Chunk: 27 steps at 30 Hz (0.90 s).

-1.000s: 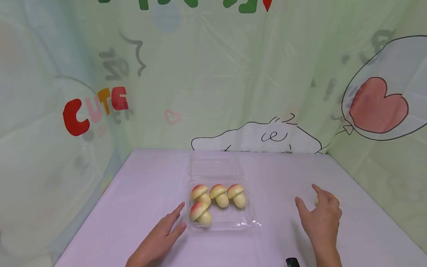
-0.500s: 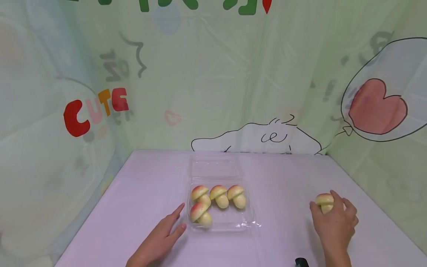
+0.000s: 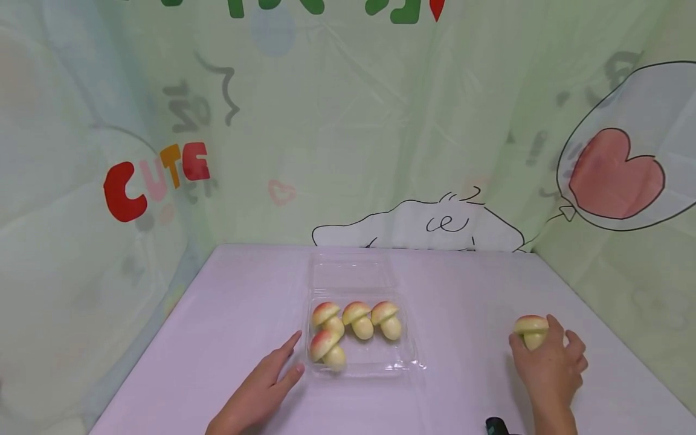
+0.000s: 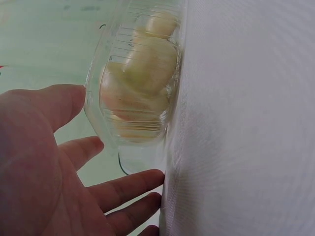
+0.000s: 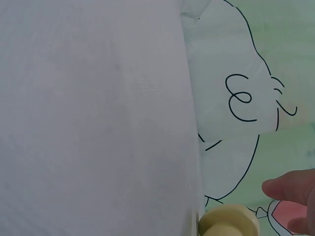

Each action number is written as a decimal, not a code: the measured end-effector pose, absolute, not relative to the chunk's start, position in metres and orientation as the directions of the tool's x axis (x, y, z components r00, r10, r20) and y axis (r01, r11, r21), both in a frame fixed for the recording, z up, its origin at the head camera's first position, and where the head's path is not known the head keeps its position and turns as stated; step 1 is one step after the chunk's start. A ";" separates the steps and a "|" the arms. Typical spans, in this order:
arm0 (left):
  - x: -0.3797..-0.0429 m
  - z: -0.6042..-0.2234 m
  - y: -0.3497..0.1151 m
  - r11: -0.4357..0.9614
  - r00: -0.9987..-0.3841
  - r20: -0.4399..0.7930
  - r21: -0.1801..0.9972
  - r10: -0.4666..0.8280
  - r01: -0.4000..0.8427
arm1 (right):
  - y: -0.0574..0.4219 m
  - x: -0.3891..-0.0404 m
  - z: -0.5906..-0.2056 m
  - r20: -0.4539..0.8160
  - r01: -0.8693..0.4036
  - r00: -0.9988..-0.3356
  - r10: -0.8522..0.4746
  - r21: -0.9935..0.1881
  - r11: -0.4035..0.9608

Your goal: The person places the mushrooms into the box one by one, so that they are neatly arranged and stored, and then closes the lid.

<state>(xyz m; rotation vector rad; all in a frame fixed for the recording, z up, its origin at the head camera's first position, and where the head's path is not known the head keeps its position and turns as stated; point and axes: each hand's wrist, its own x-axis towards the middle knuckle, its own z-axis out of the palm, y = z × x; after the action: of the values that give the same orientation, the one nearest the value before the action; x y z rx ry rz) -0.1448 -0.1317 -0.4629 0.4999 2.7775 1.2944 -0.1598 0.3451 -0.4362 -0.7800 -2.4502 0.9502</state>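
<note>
A clear plastic clamshell box (image 3: 375, 361) stands with its lid (image 3: 350, 272) laid back. Several toy mushrooms (image 3: 361, 326) with red-tinged caps and pale stems lie in it, three along the back and one at front left. My left hand (image 3: 261, 380) rests beside the box's left side, fingers extended; its fingers (image 4: 130, 189) are near the clear wall in the left wrist view. One more mushroom (image 3: 530, 329) is at the right side of the table. My right hand (image 3: 549, 362) is over it, thumb and fingers spread; a gap shows between a finger (image 5: 288, 187) and the mushroom in the right wrist view.
The white table (image 3: 451, 302) ends at a printed curtain (image 3: 348, 151) on the back and both sides. A dark object (image 3: 496, 426) shows at the bottom edge near my right wrist.
My right hand has moved right and around the lone mushroom, uncovering its cap and part of its stem. My left hand and the box have stayed put.
</note>
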 end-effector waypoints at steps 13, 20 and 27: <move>-0.145 -0.464 -0.132 0.602 -0.948 0.108 0.750 0.298 0.275 | 0.365 -0.170 -0.456 0.177 0.342 -0.745 0.643 -0.727 0.596; -0.145 -0.466 -0.132 0.599 -0.947 0.106 0.751 0.305 0.277 | 0.374 -0.173 -0.460 0.156 0.358 -0.754 0.638 -0.718 0.597; -0.146 -0.466 -0.132 0.605 -0.952 0.094 0.753 0.291 0.259 | 0.379 -0.177 -0.458 0.131 0.362 -0.781 0.611 -0.702 0.613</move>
<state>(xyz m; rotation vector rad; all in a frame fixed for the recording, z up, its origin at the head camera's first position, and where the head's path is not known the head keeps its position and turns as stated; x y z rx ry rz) -0.1462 -0.1323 -0.4657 0.4769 2.7796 1.2952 -0.1769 0.3794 -0.4575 -0.7802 -2.4823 0.9658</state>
